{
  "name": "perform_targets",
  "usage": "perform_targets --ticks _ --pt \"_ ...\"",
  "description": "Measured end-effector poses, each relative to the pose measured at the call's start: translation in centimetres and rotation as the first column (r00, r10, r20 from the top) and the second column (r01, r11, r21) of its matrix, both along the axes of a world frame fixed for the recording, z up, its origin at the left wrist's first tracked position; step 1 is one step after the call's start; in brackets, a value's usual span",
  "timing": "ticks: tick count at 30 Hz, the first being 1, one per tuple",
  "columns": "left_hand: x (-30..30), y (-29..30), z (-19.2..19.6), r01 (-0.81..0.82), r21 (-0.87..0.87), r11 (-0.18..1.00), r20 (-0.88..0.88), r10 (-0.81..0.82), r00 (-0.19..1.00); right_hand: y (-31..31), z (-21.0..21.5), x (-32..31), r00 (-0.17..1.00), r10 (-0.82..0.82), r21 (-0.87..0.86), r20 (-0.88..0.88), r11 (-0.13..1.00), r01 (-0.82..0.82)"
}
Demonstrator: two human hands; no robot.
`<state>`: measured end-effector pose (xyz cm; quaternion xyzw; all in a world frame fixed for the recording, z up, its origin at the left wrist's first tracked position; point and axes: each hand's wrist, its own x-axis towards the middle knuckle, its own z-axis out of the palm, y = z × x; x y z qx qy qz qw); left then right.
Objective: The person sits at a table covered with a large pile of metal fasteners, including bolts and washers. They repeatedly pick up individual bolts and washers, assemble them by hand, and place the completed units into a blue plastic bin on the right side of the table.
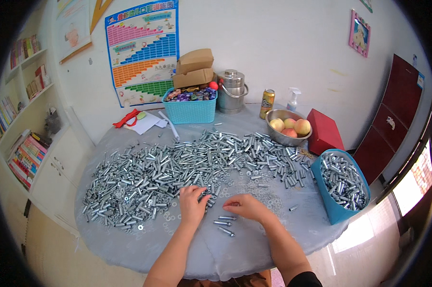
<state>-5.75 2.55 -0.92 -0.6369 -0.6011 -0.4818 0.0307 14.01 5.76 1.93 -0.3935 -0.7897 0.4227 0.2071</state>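
A wide heap of silvery metal sleeves and bolts (pixel 177 162) covers the middle and left of the round table. At its near edge is my left hand (pixel 192 205), fingers curled and closed among the metal parts; what it grips is hidden. A short way to its right, my right hand (pixel 248 207) is closed in a pinch, and anything between its fingertips is too small to make out. Below the hands lie three bolts with sleeves: an upper bolt (pixel 228 217), a middle bolt (pixel 222 223) and a lower, slanted bolt (pixel 226 231).
Thin washers (pixel 268 195) lie scattered beside my right hand. A blue bin (pixel 327 201) full of metal sleeves stands at the right edge. Behind the heap are a steel bowl (pixel 292 140) of fruit, a red box (pixel 325 131), a can (pixel 267 104) and a turquoise basket (pixel 191 112).
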Motion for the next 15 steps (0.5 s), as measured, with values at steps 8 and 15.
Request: perform_targets --ticks 8,15 --pt "0.2 0.7 -1.9 0.031 0.008 0.999 0.224 -0.032 0.974 1.1 0.0 1.2 0.966 -0.226 0.058 -0.127 0.97 0.235" --pt "-0.5 0.4 -0.5 0.03 0.02 0.999 0.6 -0.036 0.799 4.3 -1.6 4.4 0.727 -0.565 0.199 -0.39 0.719 0.666"
